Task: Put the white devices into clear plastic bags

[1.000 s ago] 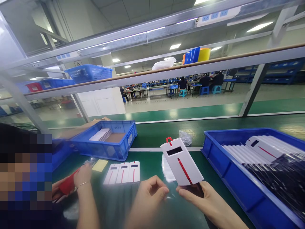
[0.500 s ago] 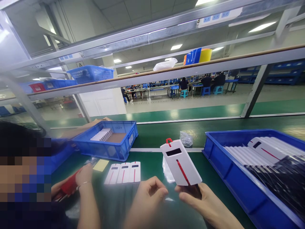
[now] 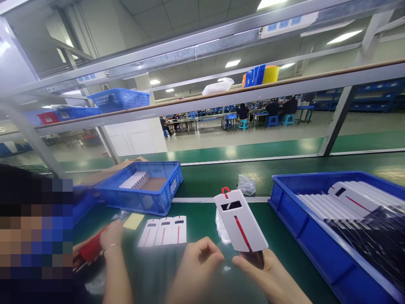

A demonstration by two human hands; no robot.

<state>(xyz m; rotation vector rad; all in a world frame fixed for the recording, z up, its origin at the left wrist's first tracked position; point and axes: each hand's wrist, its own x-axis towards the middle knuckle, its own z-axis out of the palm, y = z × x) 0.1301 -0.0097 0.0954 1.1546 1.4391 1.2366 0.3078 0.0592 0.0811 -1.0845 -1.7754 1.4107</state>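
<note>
White rectangular plastic casing with dark window, red stripe and red loop: held tilted above the green tabletop, its lower end gripped by the right hand. Left hand: near the casing, fingers curled toward thumb; whether it grips anything cannot be determined. Three similar white casings lie side by side, left of centre. Deep blue plastic crate, loaded with white casings, stands at right.

Left bin — held device — right bin
</note>
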